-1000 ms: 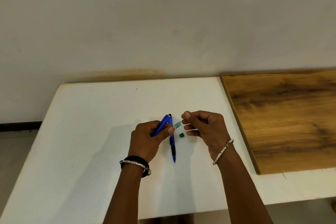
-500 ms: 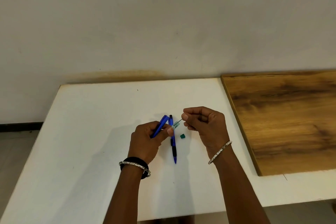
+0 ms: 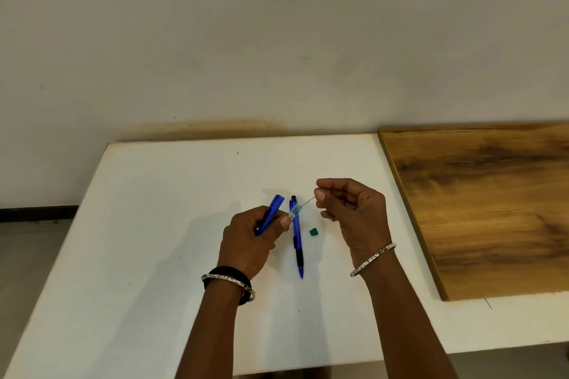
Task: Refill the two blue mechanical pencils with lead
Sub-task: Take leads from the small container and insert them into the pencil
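My left hand (image 3: 251,238) grips one blue mechanical pencil (image 3: 272,211), which points up and away, and also pinches a small clear lead case (image 3: 294,213) between thumb and finger. My right hand (image 3: 354,212) pinches a thin lead stick (image 3: 308,202) whose lower end still reaches into the case mouth. The second blue pencil (image 3: 297,240) lies on the white table (image 3: 154,240) between my hands, its tip toward me. A small green cap (image 3: 313,232) rests on the table just right of that pencil.
A brown wooden board (image 3: 480,209) covers the table's right side. The wall runs along the table's far edge, and the floor shows past the left edge.
My right hand has moved up and to the right, away from the case, drawing the lead stick out of it. My left hand has stayed put.
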